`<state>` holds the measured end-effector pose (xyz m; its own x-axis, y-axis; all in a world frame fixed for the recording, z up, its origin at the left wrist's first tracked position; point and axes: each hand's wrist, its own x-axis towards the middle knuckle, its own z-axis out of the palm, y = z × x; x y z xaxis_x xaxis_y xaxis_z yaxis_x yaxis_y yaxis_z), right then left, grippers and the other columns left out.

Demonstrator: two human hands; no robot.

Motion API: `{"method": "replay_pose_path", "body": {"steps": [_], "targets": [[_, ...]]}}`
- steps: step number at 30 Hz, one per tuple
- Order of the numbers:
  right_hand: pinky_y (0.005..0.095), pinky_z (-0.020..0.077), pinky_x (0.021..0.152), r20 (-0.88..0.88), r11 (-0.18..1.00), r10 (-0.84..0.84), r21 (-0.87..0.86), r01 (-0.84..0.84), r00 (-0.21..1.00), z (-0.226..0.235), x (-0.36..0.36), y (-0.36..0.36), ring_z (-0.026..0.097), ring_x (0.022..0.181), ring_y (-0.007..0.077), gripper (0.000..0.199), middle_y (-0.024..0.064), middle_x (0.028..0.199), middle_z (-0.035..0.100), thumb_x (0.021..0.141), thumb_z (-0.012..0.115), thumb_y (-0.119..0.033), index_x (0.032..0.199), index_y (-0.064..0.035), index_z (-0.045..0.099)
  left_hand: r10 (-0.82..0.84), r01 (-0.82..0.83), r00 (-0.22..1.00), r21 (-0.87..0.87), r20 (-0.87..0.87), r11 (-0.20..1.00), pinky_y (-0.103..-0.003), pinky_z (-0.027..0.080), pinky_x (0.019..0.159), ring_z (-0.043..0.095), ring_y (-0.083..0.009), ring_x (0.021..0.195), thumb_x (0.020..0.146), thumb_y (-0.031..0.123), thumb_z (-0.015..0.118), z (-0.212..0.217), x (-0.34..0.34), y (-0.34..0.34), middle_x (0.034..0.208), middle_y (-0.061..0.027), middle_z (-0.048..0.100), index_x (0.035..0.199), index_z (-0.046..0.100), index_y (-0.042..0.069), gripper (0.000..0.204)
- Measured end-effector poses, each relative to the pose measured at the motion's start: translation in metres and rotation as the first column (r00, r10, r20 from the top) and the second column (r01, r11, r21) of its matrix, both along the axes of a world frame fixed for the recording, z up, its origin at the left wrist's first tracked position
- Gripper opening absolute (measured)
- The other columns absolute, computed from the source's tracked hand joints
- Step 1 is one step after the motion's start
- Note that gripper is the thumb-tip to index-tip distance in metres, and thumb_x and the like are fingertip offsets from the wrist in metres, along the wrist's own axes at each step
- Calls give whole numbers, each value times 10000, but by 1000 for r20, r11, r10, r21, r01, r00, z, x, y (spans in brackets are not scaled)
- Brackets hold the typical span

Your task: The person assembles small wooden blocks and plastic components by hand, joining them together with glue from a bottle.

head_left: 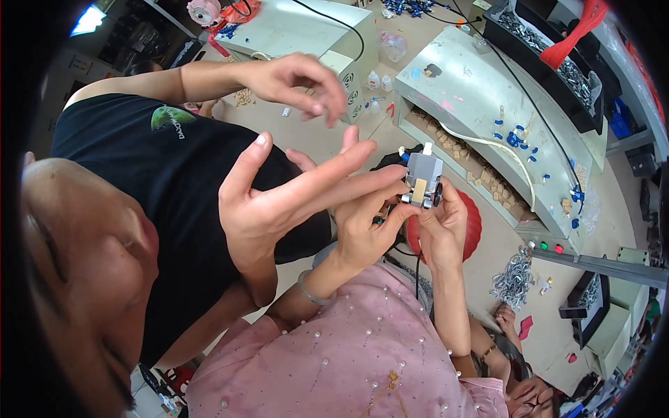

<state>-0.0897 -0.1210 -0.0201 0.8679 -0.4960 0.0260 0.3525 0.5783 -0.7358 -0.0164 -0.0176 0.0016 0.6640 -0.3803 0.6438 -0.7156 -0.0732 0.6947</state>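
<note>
Device [425, 167], small and grey, held up beyond a pink shirt [320, 355].
Left hand [364, 231] and right hand [446, 230] grip its lower end, fingers [398, 217] pinched in on it from both sides. A co-worker's spread hand [268, 202] points close beside it, contact hard to tell; blue pieces [514, 138] lie on the pale worktop [474, 73] beyond.
</note>
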Motion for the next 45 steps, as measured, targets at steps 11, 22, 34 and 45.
{"method": "replay_pose_path", "body": {"steps": [11, 22, 34, 45], "targets": [[249, 449, 833, -19, 985, -76, -158, 72, 997, 9, 5, 5, 573, 958, 124, 352, 65, 1014, 605, 825, 662, -18, 1133, 31, 498, 21, -25, 999, 92, 41, 995, -247, 426, 487, 538, -138, 540, 696, 51, 756, 3, 2, 9, 691, -52, 607, 873, 654, -7, 212], [237, 446, 823, -73, 999, 29, -39, -32, 997, -2, 11, 12, 571, 954, 114, 372, 70, 1038, 610, 833, 652, -25, 1164, 32, 494, 44, -51, 992, -61, -118, 997, -240, 452, 591, 553, -125, 673, 706, 66, 773, -3, 3, 11, 933, -90, 601, 929, 617, -17, 285], [235, 450, 810, -114, 994, 79, -68, -88, 990, -6, 17, 12, 576, 950, 118, 384, 66, 1021, 617, 839, 652, -50, 1183, 35, 503, -59, -16, 919, -184, -391, 983, -235, 481, 602, 581, -130, 734, 757, -6, 711, -19, -10, 13, 1103, -130, 522, 1133, 509, -46, 429], [223, 448, 749, -123, 993, 52, -95, -64, 991, -3, 17, 13, 562, 909, 97, 370, 41, 1013, 606, 831, 653, -38, 1170, 18, 515, -67, 14, 883, -116, -465, 993, -236, 457, 566, 576, -138, 692, 791, 20, 688, -19, -12, 17, 1127, -139, 500, 1133, 494, -63, 401]]}}
